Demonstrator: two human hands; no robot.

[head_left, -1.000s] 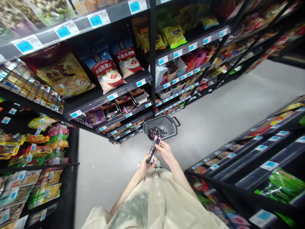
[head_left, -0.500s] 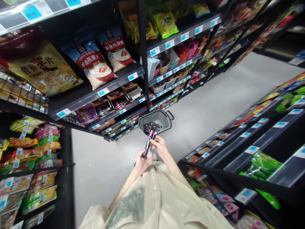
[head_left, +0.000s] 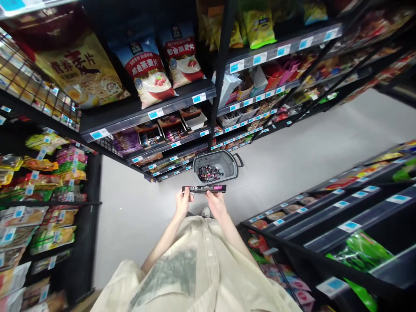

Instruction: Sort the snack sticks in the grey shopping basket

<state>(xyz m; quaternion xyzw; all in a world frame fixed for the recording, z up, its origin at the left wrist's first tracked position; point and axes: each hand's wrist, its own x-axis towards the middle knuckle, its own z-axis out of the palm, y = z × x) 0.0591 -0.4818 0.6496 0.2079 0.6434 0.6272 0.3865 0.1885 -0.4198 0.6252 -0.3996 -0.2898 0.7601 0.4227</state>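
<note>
Between my two hands, a long thin black snack packet [head_left: 204, 189] with pink print is stretched level from side to side. My left hand [head_left: 183, 202] is closed on its left end, and my right hand [head_left: 216, 203] pinches it nearer the right end. Just beyond it on the floor stands a grey shopping basket [head_left: 231, 169] with its black handle to the right. Inside the basket lies a heap of similar dark packets [head_left: 209, 173], on the left side.
Ahead, a black shelf unit carries oatmeal bags [head_left: 147, 73] and, lower down, open boxes of small packets [head_left: 172, 130]. Hanging snack bags [head_left: 53, 193] line the left. To the right a dark shelf [head_left: 292, 225] slants along the aisle. Grey floor [head_left: 130, 234] runs between them.
The packet has turned from slanting upright to level across, and my hands have moved apart to its two ends. My view has shifted slightly, so the shelves and basket appear further right.
</note>
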